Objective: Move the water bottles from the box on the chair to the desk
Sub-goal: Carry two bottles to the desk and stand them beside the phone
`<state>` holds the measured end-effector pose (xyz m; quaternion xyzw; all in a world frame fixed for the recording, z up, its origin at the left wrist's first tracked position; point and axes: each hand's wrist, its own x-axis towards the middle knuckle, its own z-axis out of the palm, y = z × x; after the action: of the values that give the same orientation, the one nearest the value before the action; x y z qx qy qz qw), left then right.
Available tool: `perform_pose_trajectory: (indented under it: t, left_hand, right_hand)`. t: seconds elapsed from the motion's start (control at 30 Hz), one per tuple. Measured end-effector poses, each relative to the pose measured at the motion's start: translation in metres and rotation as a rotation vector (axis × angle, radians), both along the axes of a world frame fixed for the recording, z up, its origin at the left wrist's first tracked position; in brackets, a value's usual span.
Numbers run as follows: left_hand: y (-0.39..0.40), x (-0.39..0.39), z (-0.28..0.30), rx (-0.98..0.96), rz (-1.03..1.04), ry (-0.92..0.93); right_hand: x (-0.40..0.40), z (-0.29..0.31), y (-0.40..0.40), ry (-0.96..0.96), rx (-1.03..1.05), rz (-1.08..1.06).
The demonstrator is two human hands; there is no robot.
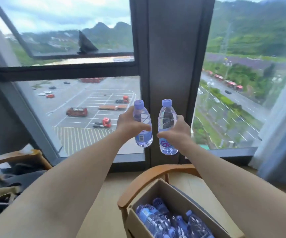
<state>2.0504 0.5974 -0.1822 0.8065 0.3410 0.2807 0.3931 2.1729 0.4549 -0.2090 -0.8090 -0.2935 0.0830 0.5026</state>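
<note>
Aloft, one bottle (pixel 142 123) per hand (pixel 127 121).

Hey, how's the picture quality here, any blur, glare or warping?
Head view: wide-angle lens bows the window frame; daylight from outside, no harsh glare; the bottle in the left hand and the one in the right hand are fairly sharp; box bottles look soft.

Both arms outstretched; left grip (pixel 127 121) and right grip (pixel 177 130) apparently curled, raised level.

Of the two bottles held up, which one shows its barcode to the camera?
The bottle in the left hand: this left bottle shows a barcode low on its label. The right bottle, held by the right hand, shows purple lettering instead.
</note>
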Motion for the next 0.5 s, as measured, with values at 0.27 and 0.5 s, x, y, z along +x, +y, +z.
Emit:
perform_pose_trajectory:
  t: [0.27, 0.5]
  left_hand:
    - [0.048, -0.167, 0.043, 0.162, 0.376, -0.003]
    - [0.069, -0.389, 0.048, 0.25, 0.649, 0.024]
  right_hand:
    - [-0.132, 0.048, 0.084, -0.021, 0.096, 0.335]
    - [-0.323, 0.065, 0.156, -0.022, 0.126, 0.615]
